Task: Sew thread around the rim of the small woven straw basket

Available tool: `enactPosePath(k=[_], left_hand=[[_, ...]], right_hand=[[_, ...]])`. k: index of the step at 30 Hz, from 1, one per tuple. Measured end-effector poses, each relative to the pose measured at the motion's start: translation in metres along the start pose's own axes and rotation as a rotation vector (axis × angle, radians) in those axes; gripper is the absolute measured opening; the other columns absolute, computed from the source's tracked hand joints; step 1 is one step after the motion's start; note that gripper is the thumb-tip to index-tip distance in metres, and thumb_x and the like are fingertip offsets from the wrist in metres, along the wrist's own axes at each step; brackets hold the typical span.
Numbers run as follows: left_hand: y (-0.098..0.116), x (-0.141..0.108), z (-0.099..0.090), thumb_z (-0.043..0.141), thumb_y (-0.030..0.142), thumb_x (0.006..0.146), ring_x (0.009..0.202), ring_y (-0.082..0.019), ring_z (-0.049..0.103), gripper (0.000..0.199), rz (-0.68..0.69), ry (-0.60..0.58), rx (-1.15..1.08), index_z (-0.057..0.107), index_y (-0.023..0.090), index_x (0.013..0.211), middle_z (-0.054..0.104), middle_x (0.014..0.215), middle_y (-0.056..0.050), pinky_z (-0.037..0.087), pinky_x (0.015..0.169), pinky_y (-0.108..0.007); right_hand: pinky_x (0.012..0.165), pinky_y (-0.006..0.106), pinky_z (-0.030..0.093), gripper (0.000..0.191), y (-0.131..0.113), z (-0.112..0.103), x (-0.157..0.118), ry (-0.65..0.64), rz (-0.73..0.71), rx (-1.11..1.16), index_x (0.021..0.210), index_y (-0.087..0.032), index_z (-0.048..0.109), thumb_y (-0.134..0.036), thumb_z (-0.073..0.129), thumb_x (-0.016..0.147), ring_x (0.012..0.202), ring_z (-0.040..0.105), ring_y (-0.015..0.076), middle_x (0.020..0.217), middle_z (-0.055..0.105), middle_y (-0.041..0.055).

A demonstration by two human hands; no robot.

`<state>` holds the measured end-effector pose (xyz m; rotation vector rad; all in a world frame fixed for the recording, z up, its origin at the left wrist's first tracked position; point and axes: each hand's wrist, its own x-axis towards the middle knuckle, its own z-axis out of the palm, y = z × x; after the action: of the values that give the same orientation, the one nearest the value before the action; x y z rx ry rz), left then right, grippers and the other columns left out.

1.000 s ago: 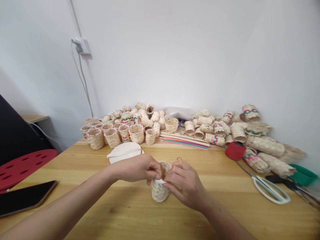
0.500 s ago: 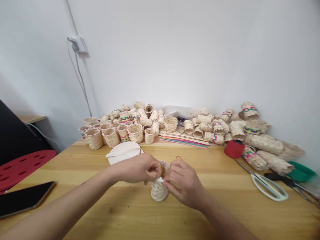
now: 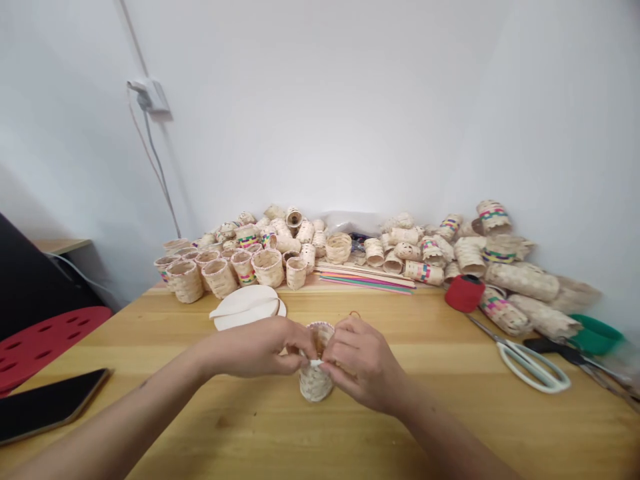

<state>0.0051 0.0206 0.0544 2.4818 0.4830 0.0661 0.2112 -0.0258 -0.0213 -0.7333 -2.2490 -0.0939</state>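
Pale woven basket (image 3: pixel 316 383) stands upright near the front edge of the table (image 3: pixel 250 433), mid-width, so we can work its rim: left hand (image 3: pixel 257 347) and right hand (image 3: pixel 363 363) pinch it, both grips closed, around a white strip (image 3: pixel 316 363).

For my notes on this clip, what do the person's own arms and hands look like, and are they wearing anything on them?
The left hand and right hand are bare, with no gloves. The left forearm and right forearm show no sleeve, watch or bracelet within view. The fingers are slim, and no ring can be made out.
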Motion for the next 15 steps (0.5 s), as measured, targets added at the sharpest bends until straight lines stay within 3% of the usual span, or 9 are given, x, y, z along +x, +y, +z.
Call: enactPosePath(k=[5,7,11,15], left_hand=[[0.005,-0.005,0.014,0.055,0.014,0.086,0.097,-0.017,0.059,0.022,0.078,0.264,0.089,0.065,0.020,0.105,0.065,0.108,-0.006,0.044,0.085,-0.026],[0.004,-0.005,0.023,0.055,0.017,0.088,0.089,-0.016,0.060,0.019,0.050,0.363,0.135,0.064,0.020,0.104,0.065,0.104,-0.006,0.045,0.079,-0.025],[-0.003,-0.002,0.040,0.049,0.019,0.091,0.078,-0.014,0.061,0.017,0.071,0.446,0.154,0.066,0.018,0.086,0.068,0.088,-0.004,0.045,0.070,-0.022],[-0.009,0.004,0.049,0.052,0.016,0.089,0.070,-0.013,0.060,0.014,0.023,0.580,0.135,0.065,0.018,0.084,0.067,0.077,-0.002,0.043,0.065,-0.021]], right_hand=[[0.076,0.033,0.039,0.016,0.003,-0.001,0.000,-0.014,0.027,0.004,0.077,-0.017,0.056,-0.018,0.049,0.092,0.073,0.046,0.0154,0.074,0.058,0.0017],[0.077,0.034,0.039,0.016,0.004,-0.001,0.000,-0.021,0.030,0.002,0.078,-0.017,0.056,-0.018,0.048,0.092,0.073,0.046,0.0153,0.075,0.058,0.0019],[0.074,0.033,0.040,0.018,0.005,0.000,0.000,-0.016,0.030,-0.009,0.076,-0.017,0.055,-0.018,0.047,0.092,0.071,0.045,0.0157,0.072,0.056,0.0020],[0.073,0.034,0.040,0.017,0.005,-0.001,0.000,-0.016,0.033,-0.010,0.077,-0.017,0.056,-0.019,0.047,0.092,0.072,0.045,0.0163,0.073,0.056,0.0024]])
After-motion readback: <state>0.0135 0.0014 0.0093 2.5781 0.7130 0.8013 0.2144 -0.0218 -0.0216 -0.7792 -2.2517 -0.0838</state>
